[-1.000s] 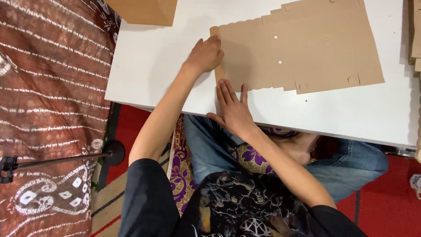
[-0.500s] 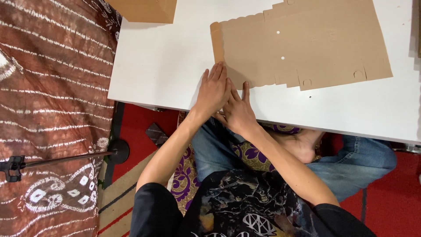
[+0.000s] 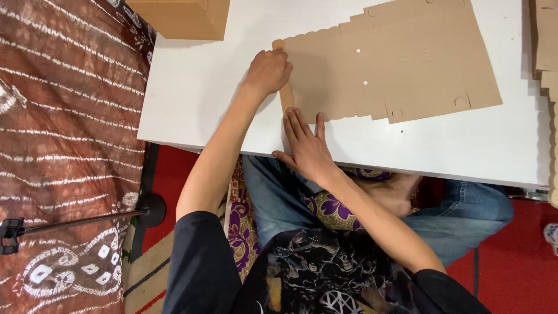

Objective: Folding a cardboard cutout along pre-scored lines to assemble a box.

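On the white table [image 3: 192, 87] lies a flat brown cardboard sheet [image 3: 401, 58]. It is thin and smooth, with straight sides, wavy little bumps along two edges, small round holes in the middle and some cut tabs along the near edge. A narrow flap [image 3: 286, 96] runs down its left end, and that end sits near the table's front edge, right in front of the person.

The left hand [image 3: 267, 71] rests on the top part of the flap. Its fingers are curled and close together, pressing down on the cardboard. It grips nothing.

The right hand [image 3: 307, 146] lies flat at the bottom corner of the sheet. Its fingers are straight and spread a little, with the tips on the cardboard and the palm on the table. The thumb sticks out to the side. It holds nothing either.

A cardboard box [image 3: 180, 17] stands at the far left corner of the table. More brown cardboard pieces [image 3: 546, 40] are stacked at the right edge. A dark red cloth with white stripes [image 3: 64, 116] lies to the left, beside the table. A thin metal stand [image 3: 75, 218] lies across it.
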